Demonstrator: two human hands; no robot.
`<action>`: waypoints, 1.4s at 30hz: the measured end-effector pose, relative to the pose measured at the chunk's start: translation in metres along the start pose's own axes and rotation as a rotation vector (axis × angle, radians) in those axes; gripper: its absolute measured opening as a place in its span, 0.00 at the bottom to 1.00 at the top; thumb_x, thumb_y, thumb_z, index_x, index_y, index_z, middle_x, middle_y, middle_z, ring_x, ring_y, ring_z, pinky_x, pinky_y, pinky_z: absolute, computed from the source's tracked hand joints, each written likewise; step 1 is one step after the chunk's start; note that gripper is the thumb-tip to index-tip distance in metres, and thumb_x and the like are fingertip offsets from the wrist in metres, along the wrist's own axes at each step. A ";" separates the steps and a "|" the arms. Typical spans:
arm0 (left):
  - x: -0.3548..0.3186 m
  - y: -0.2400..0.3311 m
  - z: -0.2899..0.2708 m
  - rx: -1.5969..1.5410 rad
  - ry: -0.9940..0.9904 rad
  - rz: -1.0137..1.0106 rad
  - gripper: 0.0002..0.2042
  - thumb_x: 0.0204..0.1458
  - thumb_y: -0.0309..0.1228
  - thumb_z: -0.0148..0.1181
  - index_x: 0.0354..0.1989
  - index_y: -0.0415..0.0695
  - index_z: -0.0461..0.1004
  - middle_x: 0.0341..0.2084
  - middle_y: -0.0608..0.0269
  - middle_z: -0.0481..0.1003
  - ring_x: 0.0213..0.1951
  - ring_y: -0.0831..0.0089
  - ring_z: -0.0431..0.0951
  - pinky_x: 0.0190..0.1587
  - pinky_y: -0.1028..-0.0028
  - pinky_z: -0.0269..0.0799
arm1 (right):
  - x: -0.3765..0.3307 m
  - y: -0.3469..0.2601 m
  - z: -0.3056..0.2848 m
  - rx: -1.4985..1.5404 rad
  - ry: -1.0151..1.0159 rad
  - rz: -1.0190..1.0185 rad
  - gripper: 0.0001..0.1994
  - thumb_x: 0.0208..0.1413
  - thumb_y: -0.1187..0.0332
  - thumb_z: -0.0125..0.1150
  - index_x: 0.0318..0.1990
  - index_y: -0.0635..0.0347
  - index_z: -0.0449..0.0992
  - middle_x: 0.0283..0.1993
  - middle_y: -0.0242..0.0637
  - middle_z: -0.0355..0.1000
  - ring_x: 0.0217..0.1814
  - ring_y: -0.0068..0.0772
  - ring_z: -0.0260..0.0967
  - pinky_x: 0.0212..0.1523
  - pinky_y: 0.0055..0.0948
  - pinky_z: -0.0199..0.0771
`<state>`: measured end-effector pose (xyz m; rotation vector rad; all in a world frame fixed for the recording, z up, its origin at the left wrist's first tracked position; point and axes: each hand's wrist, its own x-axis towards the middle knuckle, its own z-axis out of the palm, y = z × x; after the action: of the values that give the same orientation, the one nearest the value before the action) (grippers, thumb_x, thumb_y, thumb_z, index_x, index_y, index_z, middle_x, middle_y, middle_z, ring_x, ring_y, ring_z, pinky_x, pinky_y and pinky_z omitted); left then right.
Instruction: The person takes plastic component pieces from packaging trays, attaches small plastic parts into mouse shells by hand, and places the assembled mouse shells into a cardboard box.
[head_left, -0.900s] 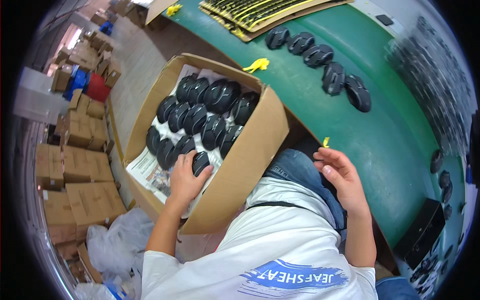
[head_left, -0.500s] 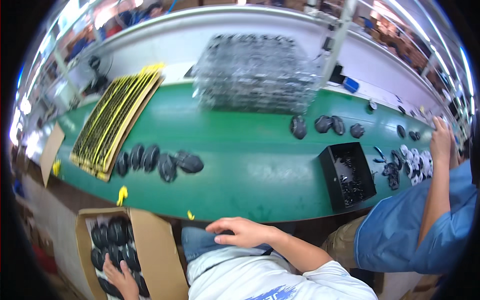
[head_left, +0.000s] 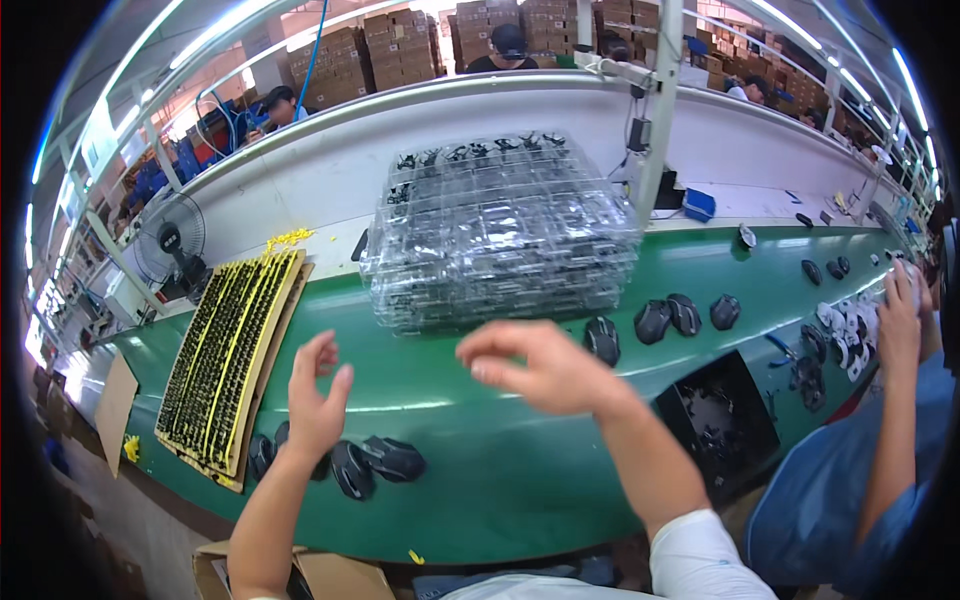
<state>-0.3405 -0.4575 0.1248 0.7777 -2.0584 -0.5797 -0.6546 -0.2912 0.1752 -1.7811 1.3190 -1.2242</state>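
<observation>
My left hand (head_left: 318, 398) is raised over the green conveyor belt (head_left: 500, 470), fingers spread and holding nothing. It hovers just above a row of black computer mice (head_left: 370, 465) lying on the belt. My right hand (head_left: 545, 372) is lifted in the middle of the view, fingers loosely curled and empty. Beyond it stands a stack of clear plastic trays (head_left: 500, 230), and to its right several more black mice (head_left: 665, 320) lie on the belt.
A cardboard tray of black and yellow parts (head_left: 235, 365) lies at the left. A black bin (head_left: 722, 418) sits at the right, beside a person in blue (head_left: 870, 480) handling small parts. An open cardboard box (head_left: 300, 572) is at the bottom edge. A fan (head_left: 172, 240) stands at the back left.
The view has swung up from the box of mice to the belt. My left hand has come out of the box and both hands are now raised, empty, over the belt.
</observation>
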 end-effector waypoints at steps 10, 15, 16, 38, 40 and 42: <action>0.260 -0.144 0.123 -0.463 -0.020 -0.599 0.37 0.67 0.43 0.61 0.78 0.39 0.55 0.71 0.44 0.65 0.68 0.57 0.68 0.70 0.63 0.62 | 0.403 0.114 -0.068 -0.387 0.061 0.545 0.20 0.61 0.55 0.63 0.46 0.65 0.86 0.42 0.52 0.85 0.44 0.48 0.84 0.52 0.43 0.81; 0.258 -0.148 0.116 -0.511 -0.153 -0.685 0.38 0.65 0.44 0.60 0.77 0.34 0.57 0.75 0.37 0.58 0.74 0.51 0.63 0.74 0.62 0.58 | 0.489 0.136 0.017 -0.855 -0.076 0.675 0.32 0.69 0.49 0.52 0.65 0.72 0.74 0.71 0.58 0.69 0.77 0.59 0.62 0.76 0.46 0.63; 0.258 -0.147 0.121 -0.463 -0.157 -0.669 0.38 0.65 0.45 0.59 0.77 0.33 0.56 0.75 0.36 0.57 0.74 0.50 0.63 0.74 0.62 0.58 | 0.495 0.148 0.023 -0.890 -0.082 0.731 0.37 0.70 0.47 0.52 0.73 0.71 0.63 0.81 0.58 0.54 0.83 0.61 0.49 0.79 0.50 0.57; 0.252 -0.125 0.100 0.005 -0.186 -0.395 0.33 0.68 0.42 0.55 0.76 0.36 0.60 0.70 0.37 0.65 0.70 0.41 0.66 0.72 0.50 0.59 | 0.442 0.115 -0.050 0.775 0.345 0.627 0.25 0.68 0.65 0.65 0.70 0.55 0.69 0.40 0.30 0.72 0.36 0.16 0.66 0.30 0.18 0.66; 0.264 -0.137 0.087 0.008 -0.136 -0.313 0.31 0.68 0.41 0.57 0.75 0.37 0.62 0.68 0.38 0.67 0.69 0.43 0.67 0.71 0.53 0.61 | 0.380 0.064 -0.064 0.769 0.175 0.627 0.24 0.69 0.62 0.63 0.70 0.56 0.70 0.40 0.31 0.72 0.35 0.16 0.66 0.31 0.19 0.66; 0.295 -0.132 0.083 -0.089 -0.058 -0.278 0.26 0.67 0.37 0.58 0.70 0.38 0.68 0.63 0.42 0.71 0.65 0.47 0.71 0.69 0.56 0.65 | 0.292 0.025 -0.082 0.672 -0.028 0.679 0.23 0.70 0.60 0.63 0.68 0.58 0.73 0.43 0.34 0.74 0.32 0.17 0.66 0.32 0.21 0.69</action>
<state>-0.5028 -0.7476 0.1565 1.0123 -1.9751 -0.8507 -0.7163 -0.5703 0.2794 -0.7814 1.1561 -1.0560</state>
